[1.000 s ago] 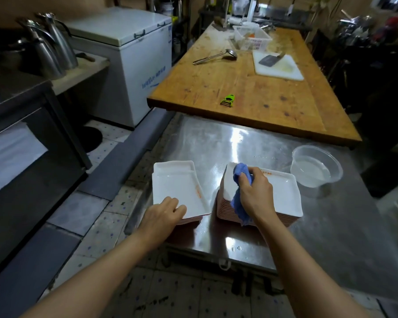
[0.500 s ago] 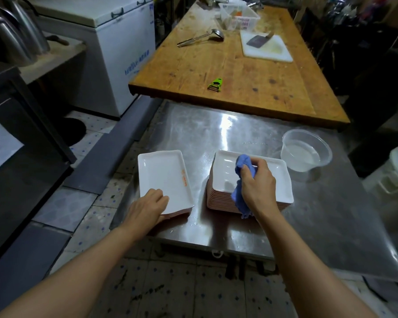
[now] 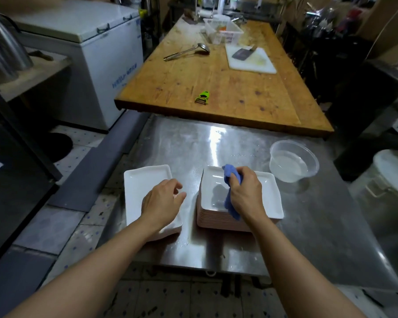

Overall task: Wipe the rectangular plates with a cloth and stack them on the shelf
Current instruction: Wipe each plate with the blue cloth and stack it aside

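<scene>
On the steel table [image 3: 216, 143], the left hand [image 3: 161, 200] had been lifted off the near edge of the small pile of plates [image 3: 143, 189], fingers loose and empty. The blue cloth [image 3: 231, 193] was kept clenched in the right hand [image 3: 246, 193] over the tall stack [image 3: 216, 216], whose top plate was judged next for wiping.

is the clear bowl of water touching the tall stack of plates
Apart. The head view shows a strip of bare steel table between the clear bowl and the near corner of the plate stack.
</scene>
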